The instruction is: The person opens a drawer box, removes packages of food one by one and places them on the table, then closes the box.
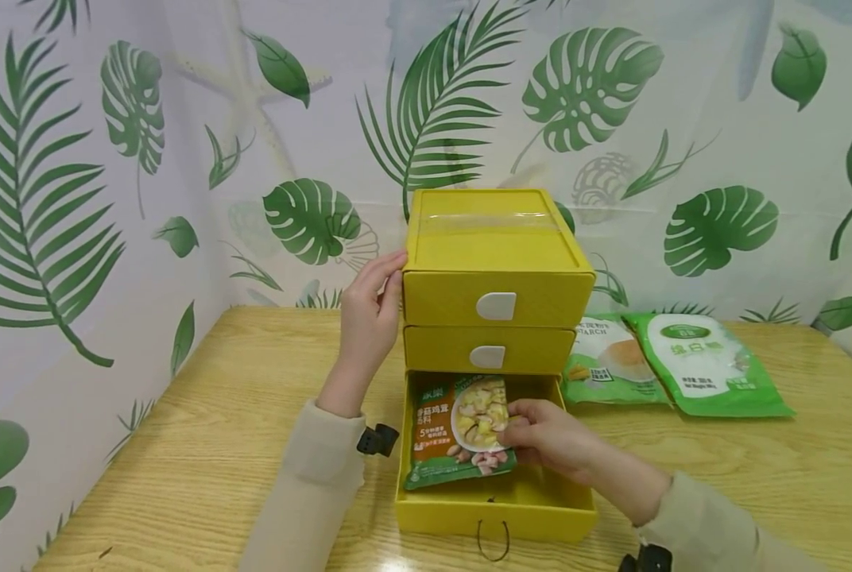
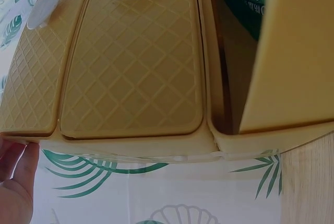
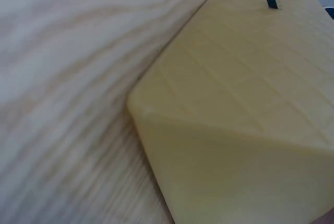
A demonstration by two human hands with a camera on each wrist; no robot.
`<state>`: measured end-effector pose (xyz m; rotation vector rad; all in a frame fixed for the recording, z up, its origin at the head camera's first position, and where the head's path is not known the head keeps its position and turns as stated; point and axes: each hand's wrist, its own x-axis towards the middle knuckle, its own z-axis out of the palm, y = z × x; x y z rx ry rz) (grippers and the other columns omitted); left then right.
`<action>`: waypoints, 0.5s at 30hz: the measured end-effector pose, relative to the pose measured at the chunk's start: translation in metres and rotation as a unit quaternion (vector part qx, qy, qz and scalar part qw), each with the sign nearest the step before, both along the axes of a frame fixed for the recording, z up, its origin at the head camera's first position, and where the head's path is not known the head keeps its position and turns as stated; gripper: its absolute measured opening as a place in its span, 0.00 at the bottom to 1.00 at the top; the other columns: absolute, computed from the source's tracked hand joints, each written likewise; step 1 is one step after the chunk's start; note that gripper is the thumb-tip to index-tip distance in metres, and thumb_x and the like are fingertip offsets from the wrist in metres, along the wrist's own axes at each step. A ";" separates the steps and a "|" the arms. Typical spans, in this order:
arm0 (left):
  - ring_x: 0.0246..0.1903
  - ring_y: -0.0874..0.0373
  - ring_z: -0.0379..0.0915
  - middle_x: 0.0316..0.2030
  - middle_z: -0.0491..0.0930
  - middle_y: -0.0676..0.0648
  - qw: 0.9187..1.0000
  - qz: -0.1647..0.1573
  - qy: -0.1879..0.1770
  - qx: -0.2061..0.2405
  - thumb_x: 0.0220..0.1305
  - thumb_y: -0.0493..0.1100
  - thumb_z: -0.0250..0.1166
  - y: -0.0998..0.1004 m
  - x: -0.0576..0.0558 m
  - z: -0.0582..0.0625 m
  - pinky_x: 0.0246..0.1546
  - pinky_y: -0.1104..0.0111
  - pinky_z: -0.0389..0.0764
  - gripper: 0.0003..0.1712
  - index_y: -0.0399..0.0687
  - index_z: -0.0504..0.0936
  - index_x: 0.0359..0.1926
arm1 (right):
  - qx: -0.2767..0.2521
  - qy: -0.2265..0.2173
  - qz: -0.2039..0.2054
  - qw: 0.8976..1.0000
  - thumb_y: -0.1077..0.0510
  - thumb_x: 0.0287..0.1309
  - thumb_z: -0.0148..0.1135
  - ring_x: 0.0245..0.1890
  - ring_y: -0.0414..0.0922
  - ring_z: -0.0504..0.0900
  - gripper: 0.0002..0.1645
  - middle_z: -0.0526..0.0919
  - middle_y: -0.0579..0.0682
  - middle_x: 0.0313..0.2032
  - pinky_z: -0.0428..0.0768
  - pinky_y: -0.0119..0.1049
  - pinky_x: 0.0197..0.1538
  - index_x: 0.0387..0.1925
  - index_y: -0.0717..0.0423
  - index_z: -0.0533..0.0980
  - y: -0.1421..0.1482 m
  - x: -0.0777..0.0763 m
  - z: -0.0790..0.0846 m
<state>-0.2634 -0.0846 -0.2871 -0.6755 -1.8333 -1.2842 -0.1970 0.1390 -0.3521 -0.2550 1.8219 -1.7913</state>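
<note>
A yellow three-drawer box (image 1: 497,298) stands on the table, its bottom drawer (image 1: 493,516) pulled out toward me. Inside that drawer lies a green and brown food packet (image 1: 436,433) with a picture of a bowl of soup. My right hand (image 1: 551,437) pinches the packet's right edge between thumb and fingers, over the drawer. My left hand (image 1: 372,318) rests with extended fingers against the box's upper left side. In the left wrist view, fingertips (image 2: 27,164) touch the box's side edge. The right wrist view shows the drawer's front corner (image 3: 135,101); the hand is out of that view.
Two green and white bags, a starch bag (image 1: 612,361) and a larger bag (image 1: 708,365), lie right of the box. White tabs (image 1: 496,306) mark the two upper drawers, and a dark cord loop (image 1: 493,548) hangs from the bottom one. A leaf-print cloth (image 1: 455,95) hangs behind.
</note>
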 end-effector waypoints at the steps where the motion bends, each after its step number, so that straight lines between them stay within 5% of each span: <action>1: 0.46 0.51 0.71 0.44 0.75 0.37 1.000 0.000 0.000 0.000 0.62 0.30 0.51 0.000 0.000 0.000 0.29 0.70 0.79 0.12 0.28 0.76 0.44 | 0.002 0.000 0.001 1.000 0.68 0.56 0.48 0.36 0.42 0.77 0.26 0.74 0.57 0.39 0.77 0.37 0.43 0.52 0.80 0.52 0.001 -0.001 0.000; 15: 0.46 0.52 0.72 0.45 0.75 0.38 1.000 0.002 0.002 -0.002 0.62 0.30 0.51 0.000 -0.003 -0.002 0.28 0.70 0.79 0.12 0.28 0.76 0.44 | -0.018 -0.019 -0.009 1.000 0.70 0.56 0.47 0.35 0.43 0.79 0.24 0.74 0.57 0.38 0.79 0.34 0.39 0.51 0.80 0.53 0.002 -0.001 0.001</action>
